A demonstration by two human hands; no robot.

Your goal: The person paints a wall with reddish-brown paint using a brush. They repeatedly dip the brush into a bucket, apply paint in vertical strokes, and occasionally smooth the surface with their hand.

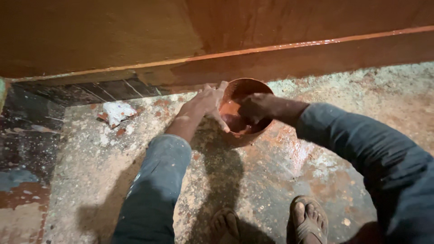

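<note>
A round bowl [247, 86] stained reddish-brown stands on the speckled floor near the wall base; it holds wet red-brown liquid. My left hand [207, 102] grips the bowl's left rim, thumb and fingers over its edge. My right hand [254, 107] reaches down inside the bowl, fingers curled in the liquid; whether it holds anything there is hidden. Both arms wear dark blue-grey sleeves.
A wall [135, 31] with a wet red-painted skirting band [289, 47] runs across the top. A crumpled white wrapper [116, 111] lies on the floor to the left. My sandalled feet [307, 219] stand at the bottom. Dark tiles [27, 126] lie at left.
</note>
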